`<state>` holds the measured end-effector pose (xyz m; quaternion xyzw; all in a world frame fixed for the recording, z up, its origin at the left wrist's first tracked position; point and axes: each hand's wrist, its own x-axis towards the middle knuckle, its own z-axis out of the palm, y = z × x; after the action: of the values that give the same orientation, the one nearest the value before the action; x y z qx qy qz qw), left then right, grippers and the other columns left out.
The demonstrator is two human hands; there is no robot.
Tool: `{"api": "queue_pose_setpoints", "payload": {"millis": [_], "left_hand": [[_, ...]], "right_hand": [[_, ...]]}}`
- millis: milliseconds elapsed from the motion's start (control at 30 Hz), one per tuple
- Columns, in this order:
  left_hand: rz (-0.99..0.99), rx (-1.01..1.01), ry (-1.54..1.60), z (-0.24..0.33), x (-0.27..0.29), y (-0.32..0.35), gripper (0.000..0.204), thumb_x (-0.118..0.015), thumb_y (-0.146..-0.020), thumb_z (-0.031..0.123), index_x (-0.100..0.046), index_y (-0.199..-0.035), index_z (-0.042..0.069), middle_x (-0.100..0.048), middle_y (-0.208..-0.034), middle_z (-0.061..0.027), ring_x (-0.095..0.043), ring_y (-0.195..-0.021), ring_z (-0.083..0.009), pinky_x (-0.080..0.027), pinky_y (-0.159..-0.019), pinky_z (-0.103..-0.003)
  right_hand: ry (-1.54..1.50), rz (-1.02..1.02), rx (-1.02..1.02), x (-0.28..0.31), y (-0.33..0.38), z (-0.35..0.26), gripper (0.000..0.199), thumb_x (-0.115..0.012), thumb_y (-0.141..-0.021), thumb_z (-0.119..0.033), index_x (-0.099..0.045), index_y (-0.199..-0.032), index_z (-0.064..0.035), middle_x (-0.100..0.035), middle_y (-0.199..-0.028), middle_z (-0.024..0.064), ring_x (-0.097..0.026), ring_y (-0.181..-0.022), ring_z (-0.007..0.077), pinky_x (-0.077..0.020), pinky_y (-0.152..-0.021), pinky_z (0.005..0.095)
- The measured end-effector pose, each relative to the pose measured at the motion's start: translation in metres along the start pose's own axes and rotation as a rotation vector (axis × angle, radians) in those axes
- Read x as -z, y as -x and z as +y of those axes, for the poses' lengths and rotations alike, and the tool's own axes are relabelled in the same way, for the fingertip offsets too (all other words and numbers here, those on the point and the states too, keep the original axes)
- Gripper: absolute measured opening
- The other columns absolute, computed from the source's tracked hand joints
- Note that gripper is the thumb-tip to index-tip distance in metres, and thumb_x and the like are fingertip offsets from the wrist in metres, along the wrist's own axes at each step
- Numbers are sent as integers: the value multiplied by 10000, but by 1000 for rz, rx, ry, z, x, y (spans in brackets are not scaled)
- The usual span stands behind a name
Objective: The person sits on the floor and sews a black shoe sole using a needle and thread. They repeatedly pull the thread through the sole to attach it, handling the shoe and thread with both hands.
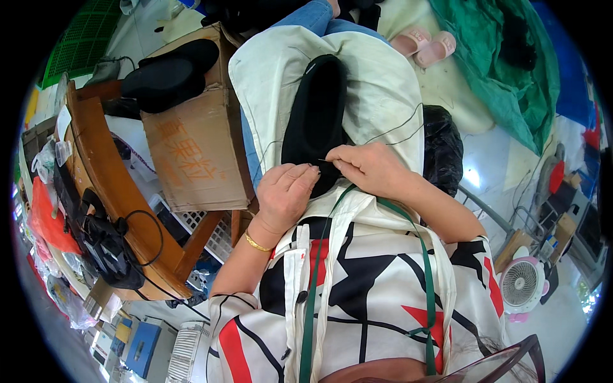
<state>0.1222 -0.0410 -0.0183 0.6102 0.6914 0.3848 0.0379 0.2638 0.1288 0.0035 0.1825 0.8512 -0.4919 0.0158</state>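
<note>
Centrally in the frame, a long black fabric shoe upper (317, 115) lies on a cream cloth (377, 76) over the person's lap, its long axis running from the hands up toward the top of the frame. The left hand (285, 195) is closed on its lower end; the right hand (368, 167) pinches a thin needle (327, 161) trailing dark thread (396, 127). The lower end is hidden under the fingers. A brown cardboard box (195, 150) carrying black pieces (167, 73) sits upper left, beside a curved wooden chair (115, 185).
</note>
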Motion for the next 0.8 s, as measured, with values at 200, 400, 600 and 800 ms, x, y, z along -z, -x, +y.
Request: {"api": "queue_pose_setpoints", "payload": {"millis": [200,400,600,800], "left_hand": [[6,2,2,-1,0,1,243,-740,-714,37,-661,-942,66,-681,-887,-55,-639,-759,-228,-512,-657,-326],[17,33,11,0,-1,4,239,-738,-721,32,-652,-942,65,-688,-884,-63,-646,-758,-237,-522,-668,-329],[37,58,62,-2,-8,11,244,-748,-725,20,-651,-946,57,-697,-881,-78,-654,-752,-253,-532,-674,-331],[32,80,85,2,-4,8,238,-765,-713,-6,-668,-927,34,-704,-873,-97,-657,-738,-268,-537,-658,-334]], "right_hand": [[23,-17,0,1,-3,-3,148,-594,-876,-160,-654,-996,-97,-677,-776,128,-648,-696,338,-512,-624,424],[-55,-75,-87,-6,-9,-1,133,-560,-911,-168,-632,-1008,-113,-673,-822,136,-638,-743,360,-498,-650,451],[-97,-96,-106,-18,-14,4,129,-540,-940,-170,-576,-1029,-85,-659,-856,158,-627,-770,379,-493,-665,437],[-83,-169,-171,-16,-13,5,131,-545,-950,-155,-563,-1040,-61,-655,-871,168,-629,-770,378,-498,-680,406]]}}
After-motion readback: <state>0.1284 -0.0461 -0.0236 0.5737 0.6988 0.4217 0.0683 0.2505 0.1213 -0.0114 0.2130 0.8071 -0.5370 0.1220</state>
